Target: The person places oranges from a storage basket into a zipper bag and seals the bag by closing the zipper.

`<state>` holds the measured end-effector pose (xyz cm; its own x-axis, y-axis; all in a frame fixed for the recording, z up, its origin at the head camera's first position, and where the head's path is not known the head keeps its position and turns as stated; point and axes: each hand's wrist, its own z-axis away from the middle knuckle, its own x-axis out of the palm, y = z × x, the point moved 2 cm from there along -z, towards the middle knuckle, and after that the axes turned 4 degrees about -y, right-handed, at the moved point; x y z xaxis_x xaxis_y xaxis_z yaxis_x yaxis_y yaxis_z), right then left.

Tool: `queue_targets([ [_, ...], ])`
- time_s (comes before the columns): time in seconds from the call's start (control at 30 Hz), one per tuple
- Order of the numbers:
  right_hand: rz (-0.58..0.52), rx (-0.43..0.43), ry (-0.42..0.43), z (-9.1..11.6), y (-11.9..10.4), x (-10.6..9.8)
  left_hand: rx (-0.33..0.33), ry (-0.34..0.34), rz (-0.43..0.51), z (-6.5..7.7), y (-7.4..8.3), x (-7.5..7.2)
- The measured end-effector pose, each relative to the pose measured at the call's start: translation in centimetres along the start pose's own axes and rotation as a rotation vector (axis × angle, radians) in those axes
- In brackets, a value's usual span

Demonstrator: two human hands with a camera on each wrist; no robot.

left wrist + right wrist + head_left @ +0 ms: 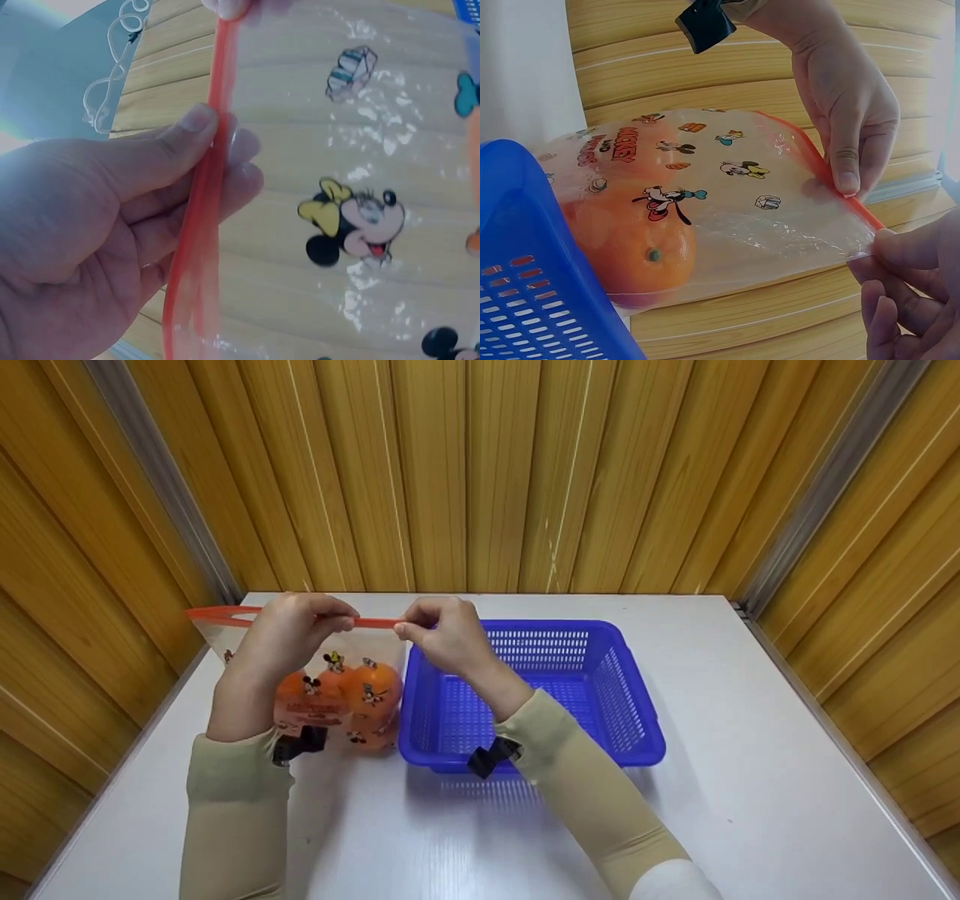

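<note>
A clear zip bag printed with cartoon figures stands on the table, left of the blue basket. Orange fruits show through its lower part; one has a green stem end. Along its top runs a red zip strip. My left hand pinches this strip between thumb and fingers near its middle. At the strip's right end, my right hand pinches the corner. Left of my left hand the strip's two edges stand apart; between the hands they lie together.
The blue plastic basket with slotted walls sits right of the bag, under my right forearm. Both stand on a white table. Wood-patterned panels rise behind and at both sides.
</note>
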<state>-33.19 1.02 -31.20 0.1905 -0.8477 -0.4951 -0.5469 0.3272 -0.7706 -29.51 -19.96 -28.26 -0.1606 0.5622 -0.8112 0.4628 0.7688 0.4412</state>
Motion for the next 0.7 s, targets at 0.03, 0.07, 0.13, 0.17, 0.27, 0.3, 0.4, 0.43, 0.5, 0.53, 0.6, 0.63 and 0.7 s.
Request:
queue_targets([
  [0.03,0.000,0.002,0.001,0.0,0.0,0.0,-0.001,0.004,0.004,0.1,-0.1,-0.1],
  [0.07,0.001,0.004,0.001,0.0,0.0,-0.1,-0.005,0.009,0.011,0.1,-0.2,-0.1],
  [0.13,0.003,0.008,0.002,0.0,0.0,-0.1,-0.013,0.012,0.020,0.2,-0.4,-0.2],
  [0.17,0.007,0.005,0.004,0.1,0.0,-0.1,-0.011,0.015,0.023,0.3,-0.5,-0.3],
  [0.27,0.010,-0.006,0.012,0.1,0.1,-0.1,-0.003,0.023,0.026,0.5,-0.7,-0.4],
  [0.3,0.010,-0.010,0.015,0.1,0.1,-0.2,0.001,0.025,0.024,0.5,-0.8,-0.5],
  [0.4,0.008,-0.015,0.022,0.1,0.2,-0.2,-0.006,0.029,0.027,0.6,-1.0,-0.7],
  [0.43,0.006,-0.014,0.023,0.1,0.2,-0.2,-0.011,0.029,0.027,0.7,-1.1,-0.8],
  [0.5,0.000,-0.009,0.019,0.1,0.2,-0.2,-0.036,0.028,0.030,0.9,-1.3,-0.9],
  [0.53,-0.003,-0.007,0.015,0.2,0.2,-0.2,-0.046,0.028,0.031,0.9,-1.4,-1.0],
  [0.6,-0.006,-0.006,0.010,0.2,0.1,-0.3,-0.055,0.037,0.024,1.1,-1.7,-1.3],
  [0.63,-0.006,-0.005,0.007,0.2,0.0,-0.3,-0.058,0.045,0.019,1.3,-1.8,-1.4],
  [0.7,-0.008,-0.001,0.005,0.3,0.0,-0.3,-0.053,0.069,0.008,1.6,-2.2,-1.6],
])
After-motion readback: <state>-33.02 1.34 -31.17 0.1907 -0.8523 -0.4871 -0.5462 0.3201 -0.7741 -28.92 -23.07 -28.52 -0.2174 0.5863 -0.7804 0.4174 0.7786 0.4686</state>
